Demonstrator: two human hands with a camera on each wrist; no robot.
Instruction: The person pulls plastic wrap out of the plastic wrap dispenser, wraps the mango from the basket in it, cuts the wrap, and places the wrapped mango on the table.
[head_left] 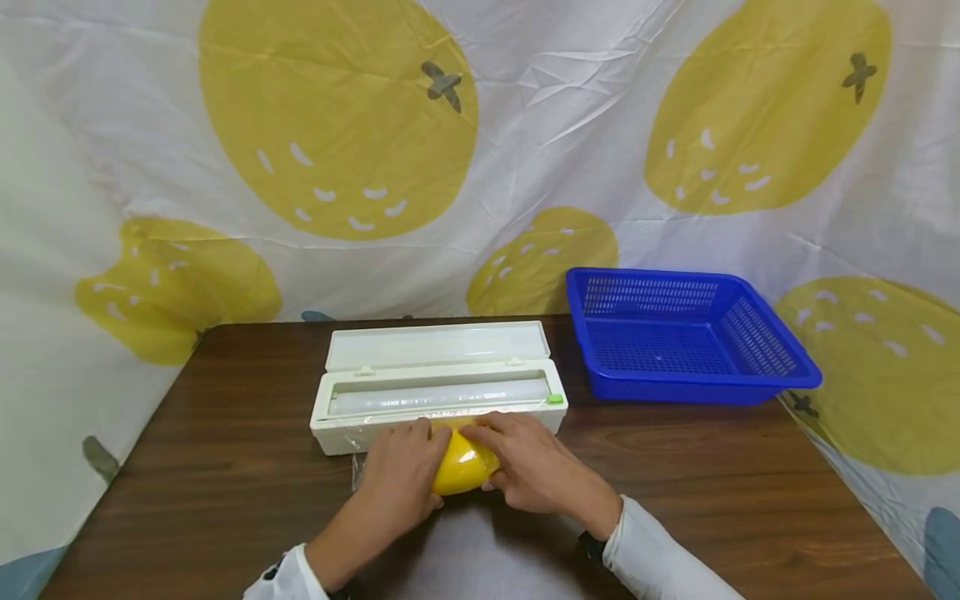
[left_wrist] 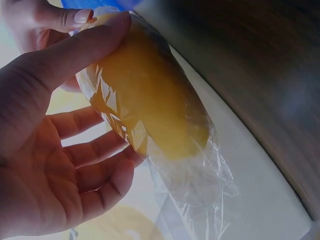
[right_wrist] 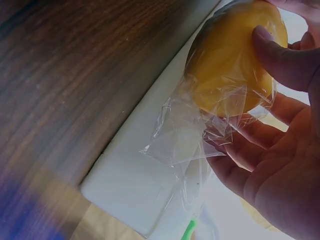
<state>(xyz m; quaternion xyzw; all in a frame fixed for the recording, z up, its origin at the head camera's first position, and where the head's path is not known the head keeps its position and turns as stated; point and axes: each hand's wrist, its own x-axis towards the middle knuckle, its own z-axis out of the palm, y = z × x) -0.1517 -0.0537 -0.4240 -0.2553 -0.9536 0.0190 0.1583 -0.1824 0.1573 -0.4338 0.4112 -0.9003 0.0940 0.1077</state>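
Note:
Between both hands is a smooth yellow oval fruit (head_left: 463, 465) covered in clear cling film (left_wrist: 197, 192). My left hand (head_left: 397, 467) holds its left side, thumb laid on the skin and fingers along the far side. On the right side my right hand (head_left: 532, 458) grips it the same way, its thumb pressing the fruit (right_wrist: 227, 55) in the right wrist view. Crumpled film (right_wrist: 175, 130) hangs loose past both ends. Right behind the hands stands a white cling film dispenser (head_left: 341, 437), its lid (head_left: 438, 346) raised and a film roll (head_left: 442, 396) inside.
A green slide cutter (head_left: 555, 399) sits at the dispenser's right end. The blue plastic basket (head_left: 697, 392) stands at the back right of the dark wooden table (head_left: 225, 467). Behind the table hangs a white cloth (head_left: 540, 158) printed with yellow fruit.

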